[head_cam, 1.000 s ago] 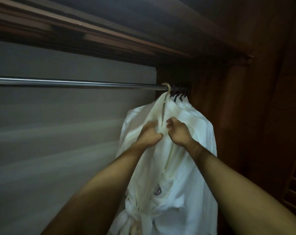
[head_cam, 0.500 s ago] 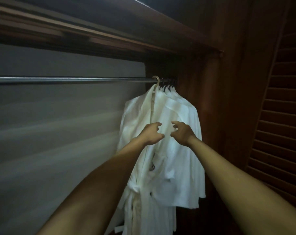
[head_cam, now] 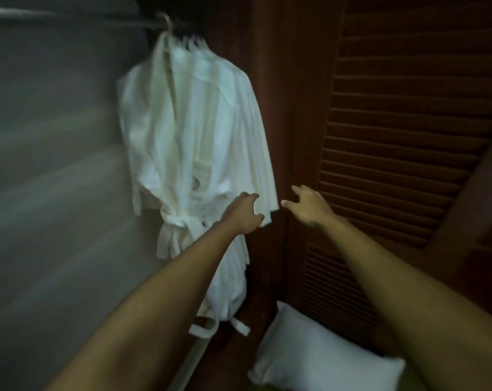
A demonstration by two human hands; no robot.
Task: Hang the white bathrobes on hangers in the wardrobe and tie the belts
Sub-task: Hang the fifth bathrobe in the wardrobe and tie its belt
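White bathrobes (head_cam: pixel 188 131) hang bunched at the right end of the metal rail (head_cam: pixel 16 12), the front one on a pale hanger (head_cam: pixel 165 21) with its belt (head_cam: pixel 180 221) tied at the waist. My left hand (head_cam: pixel 246 213) is in front of the robe's right sleeve hem, fingers loosely curled, holding nothing. My right hand (head_cam: pixel 309 204) hovers just right of the sleeve, fingers spread and apart from the cloth. The picture is blurred.
A dark wooden side panel (head_cam: pixel 267 108) stands right behind the robes. A louvred wooden door (head_cam: pixel 402 142) fills the right side. A white pillow (head_cam: pixel 323 359) lies on the wardrobe floor at lower right. The grey back wall (head_cam: pixel 47 165) is on the left.
Both hands let go of the robe's collar and dropped to sleeve-hem height, moving right. The view swung down and right, bringing the pillow and door into sight.
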